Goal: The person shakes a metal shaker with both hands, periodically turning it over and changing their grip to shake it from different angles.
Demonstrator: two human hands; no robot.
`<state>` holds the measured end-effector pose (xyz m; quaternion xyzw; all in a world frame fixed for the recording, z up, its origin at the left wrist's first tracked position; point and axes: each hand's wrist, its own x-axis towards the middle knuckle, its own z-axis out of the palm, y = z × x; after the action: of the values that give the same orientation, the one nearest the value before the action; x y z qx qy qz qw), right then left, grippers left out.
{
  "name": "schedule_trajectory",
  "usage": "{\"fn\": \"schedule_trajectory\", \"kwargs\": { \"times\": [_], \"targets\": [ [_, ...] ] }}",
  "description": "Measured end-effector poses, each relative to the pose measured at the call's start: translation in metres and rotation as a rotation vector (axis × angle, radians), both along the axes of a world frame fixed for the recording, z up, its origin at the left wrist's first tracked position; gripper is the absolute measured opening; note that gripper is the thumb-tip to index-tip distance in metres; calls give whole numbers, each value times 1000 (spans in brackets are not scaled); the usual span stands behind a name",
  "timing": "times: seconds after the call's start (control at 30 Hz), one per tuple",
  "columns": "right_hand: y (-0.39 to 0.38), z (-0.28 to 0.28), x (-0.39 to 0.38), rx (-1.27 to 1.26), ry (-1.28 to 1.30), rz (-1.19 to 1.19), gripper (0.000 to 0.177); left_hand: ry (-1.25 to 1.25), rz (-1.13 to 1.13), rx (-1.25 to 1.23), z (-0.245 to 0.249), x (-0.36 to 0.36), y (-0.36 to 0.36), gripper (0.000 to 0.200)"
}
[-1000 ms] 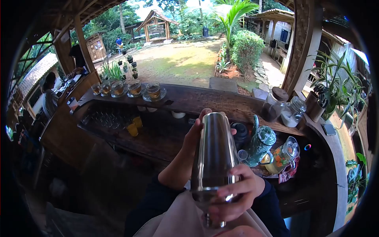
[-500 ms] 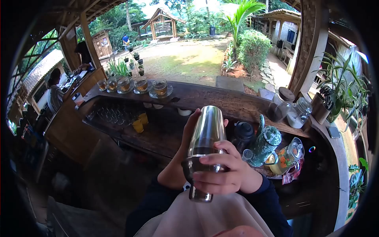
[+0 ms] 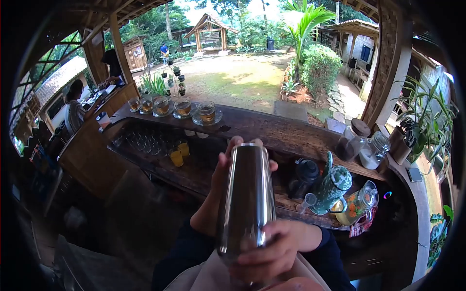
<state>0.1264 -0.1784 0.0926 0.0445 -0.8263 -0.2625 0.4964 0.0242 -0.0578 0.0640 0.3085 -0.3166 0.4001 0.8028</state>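
Observation:
A shiny metal cocktail shaker (image 3: 247, 189) is held between both hands in front of my chest, its flat end pointing away from me. My left hand (image 3: 221, 167) is wrapped round the far side of it, and its fingertips show past the rim and the right edge. Lower down, my right hand (image 3: 272, 247) grips the near end, slightly smeared by motion. The shaker's near end is mostly hidden behind those fingers.
Tea glasses on saucers (image 3: 207, 114) line the counter (image 3: 252, 127). Two yellow cups (image 3: 176, 157) and several upturned glasses (image 3: 145, 140) sit on the lower shelf. To the right are a dark press pot (image 3: 305, 175), a green speckled enamel pot (image 3: 335, 186), a glass pitcher (image 3: 357, 203) and jars (image 3: 374, 150).
The shaker has come down and closer to me, looking larger, with both hands still round it. The view has shifted slightly, so the counter appears lower and further right.

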Motion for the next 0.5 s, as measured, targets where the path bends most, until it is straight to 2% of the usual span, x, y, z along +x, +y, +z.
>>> {"fn": "schedule_trajectory", "kwargs": {
  "times": [0.07,0.1,0.13,0.2,0.23,0.27,0.3,0.33,0.37,0.4,0.43,0.47,0.5],
  "targets": [
    [35,-15,0,-269,105,-28,19,401,-249,-411,13,-20,8,49],
    [49,2,7,-405,17,-170,20,441,-378,-529,1,-17,23,50],
    [73,-7,4,-530,214,-155,26,394,-469,-509,-37,-10,55,46],
    [76,3,-7,-780,465,-228,33,342,9,-590,-56,-6,57,40],
    [65,2,-11,-696,368,-262,36,266,-123,-407,-49,-17,51,36],
    [47,9,-15,-600,192,-239,33,550,-388,-641,-17,-31,37,33],
    [38,4,-34,-427,209,-176,24,454,-324,-526,-20,-38,33,34],
    [26,5,-34,-365,22,-158,20,358,-258,-424,-25,-46,29,36],
    [22,3,-36,-451,-2,-179,17,356,-255,-430,-18,-45,25,36],
    [25,-1,-39,-456,-3,-175,17,155,-92,-218,-9,-38,21,36],
    [34,-7,-45,-300,-16,-44,15,-41,77,-11,-4,-41,23,37],
    [42,-12,-53,-143,-25,88,13,-36,89,-24,-7,-54,31,37],
    [58,-7,-62,-219,60,65,14,96,11,-248,-15,-71,40,40]
  ]
}}
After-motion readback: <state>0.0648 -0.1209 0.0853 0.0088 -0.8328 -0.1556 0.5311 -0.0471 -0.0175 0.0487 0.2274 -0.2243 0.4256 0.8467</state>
